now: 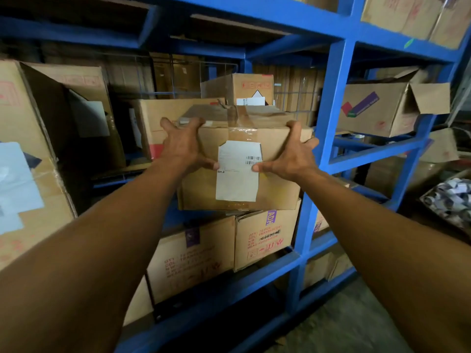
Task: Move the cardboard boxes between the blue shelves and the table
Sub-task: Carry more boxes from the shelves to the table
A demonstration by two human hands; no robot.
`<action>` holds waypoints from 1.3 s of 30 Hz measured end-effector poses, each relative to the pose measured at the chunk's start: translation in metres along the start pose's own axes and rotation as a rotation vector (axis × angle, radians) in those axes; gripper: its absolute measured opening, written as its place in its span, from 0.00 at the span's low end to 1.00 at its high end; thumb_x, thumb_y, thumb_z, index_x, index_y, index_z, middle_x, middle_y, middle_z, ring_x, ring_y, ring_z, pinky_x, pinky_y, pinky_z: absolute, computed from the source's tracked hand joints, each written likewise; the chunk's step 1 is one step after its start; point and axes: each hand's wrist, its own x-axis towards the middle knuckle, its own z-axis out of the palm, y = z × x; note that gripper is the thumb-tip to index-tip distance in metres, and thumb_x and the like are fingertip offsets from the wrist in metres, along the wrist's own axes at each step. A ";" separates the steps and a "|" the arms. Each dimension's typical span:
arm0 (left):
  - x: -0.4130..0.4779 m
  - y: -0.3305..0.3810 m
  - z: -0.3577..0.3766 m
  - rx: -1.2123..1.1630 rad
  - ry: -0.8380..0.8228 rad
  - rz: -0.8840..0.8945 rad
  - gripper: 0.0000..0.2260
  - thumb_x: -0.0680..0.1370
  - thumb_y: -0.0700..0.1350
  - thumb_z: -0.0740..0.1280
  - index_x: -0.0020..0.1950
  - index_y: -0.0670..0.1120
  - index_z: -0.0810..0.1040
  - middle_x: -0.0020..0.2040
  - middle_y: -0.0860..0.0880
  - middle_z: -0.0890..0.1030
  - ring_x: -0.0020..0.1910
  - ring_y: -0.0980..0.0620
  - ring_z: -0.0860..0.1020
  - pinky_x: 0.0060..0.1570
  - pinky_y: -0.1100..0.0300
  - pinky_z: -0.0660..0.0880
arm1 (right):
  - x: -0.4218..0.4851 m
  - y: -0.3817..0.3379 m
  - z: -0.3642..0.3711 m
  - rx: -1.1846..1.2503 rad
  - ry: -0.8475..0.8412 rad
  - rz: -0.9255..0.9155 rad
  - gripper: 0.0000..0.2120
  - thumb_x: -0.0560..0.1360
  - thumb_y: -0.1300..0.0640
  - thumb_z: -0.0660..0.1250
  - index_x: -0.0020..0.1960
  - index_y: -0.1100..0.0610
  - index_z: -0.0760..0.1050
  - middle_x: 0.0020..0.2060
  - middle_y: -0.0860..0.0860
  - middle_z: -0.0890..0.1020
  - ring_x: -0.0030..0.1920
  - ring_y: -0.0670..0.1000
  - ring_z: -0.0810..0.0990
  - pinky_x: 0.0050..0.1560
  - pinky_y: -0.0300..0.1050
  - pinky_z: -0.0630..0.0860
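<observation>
A taped cardboard box [275, 189] with a white shipping label on its front is at the middle bay of the blue shelves [328, 110]. My left hand [182, 143] grips its upper left corner, and my right hand [290, 155] grips its upper right corner. Both thumbs press on the front face near the label. The box's bottom edge overlaps the printed boxes [265, 238] on the shelf below. Whether it rests on the shelf or hangs in my hands, I cannot tell.
Behind the held box stand a wider box [163, 115] and a smaller one [244, 87]. A large open box [33, 149] fills the left bay. An open-flapped box [377, 110] sits in the right bay. A bin of crumpled paper [451, 200] is at the right edge.
</observation>
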 end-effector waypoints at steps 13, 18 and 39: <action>-0.037 0.003 -0.008 -0.108 -0.055 0.099 0.45 0.59 0.45 0.83 0.70 0.56 0.64 0.70 0.38 0.55 0.64 0.33 0.68 0.63 0.41 0.70 | -0.069 0.004 -0.013 0.044 0.211 0.093 0.48 0.55 0.47 0.85 0.65 0.48 0.58 0.60 0.60 0.68 0.58 0.62 0.70 0.58 0.57 0.70; -0.053 0.011 -0.010 -0.108 -0.114 0.203 0.43 0.60 0.49 0.83 0.69 0.57 0.64 0.64 0.40 0.60 0.59 0.35 0.72 0.59 0.47 0.72 | -0.107 -0.002 -0.034 -0.040 0.331 0.199 0.48 0.52 0.44 0.85 0.61 0.47 0.59 0.60 0.59 0.71 0.61 0.64 0.70 0.60 0.60 0.72; -0.311 0.286 -0.010 -0.670 -0.505 1.027 0.44 0.61 0.51 0.82 0.72 0.57 0.62 0.66 0.37 0.60 0.59 0.34 0.71 0.50 0.44 0.74 | -0.449 0.009 -0.298 -0.637 1.139 0.721 0.44 0.56 0.42 0.82 0.62 0.42 0.59 0.60 0.58 0.72 0.59 0.62 0.73 0.53 0.60 0.76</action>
